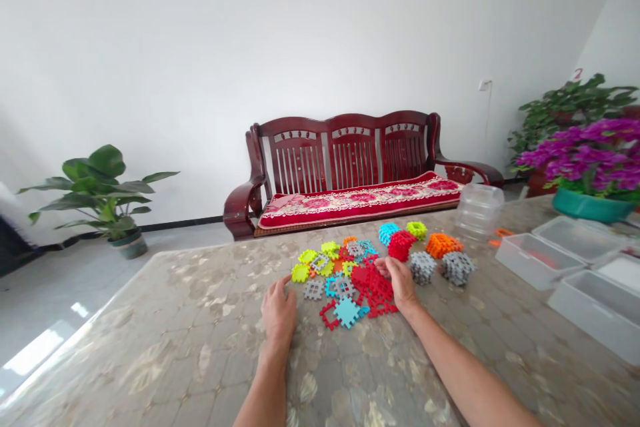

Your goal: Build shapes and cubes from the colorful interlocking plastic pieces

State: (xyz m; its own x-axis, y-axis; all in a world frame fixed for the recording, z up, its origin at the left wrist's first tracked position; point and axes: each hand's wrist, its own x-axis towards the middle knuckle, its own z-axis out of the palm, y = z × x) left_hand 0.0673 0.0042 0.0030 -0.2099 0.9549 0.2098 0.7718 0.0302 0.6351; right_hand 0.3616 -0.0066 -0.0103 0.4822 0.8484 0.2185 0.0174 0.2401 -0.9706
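A loose heap of notched plastic interlocking tiles lies on the table between my hands. My left hand (pixel 280 310) rests at its left side, holding nothing, with a finger stretched toward a yellow-green tile (pixel 300 273). At the right side, the curled fingers of my right hand (pixel 399 280) close on a red interlocking tile (pixel 370 275); the contact is partly hidden. Nearer to me are a light blue tile (pixel 347 312) and a grey tile (pixel 313 290). Beyond my right hand stand sorted stacks: red tiles (pixel 401 245), blue tiles (pixel 388 233), orange tiles (pixel 444 245) and grey tiles (pixel 423 268).
Clear plastic boxes (pixel 537 260) stand at the table's right, beside a round clear container (pixel 480 210). Purple flowers (pixel 590 153) sit in a green pot (pixel 593 205). A wooden bench (pixel 350 147) with a red cushion (pixel 360 201) is behind the table (pixel 200 333).
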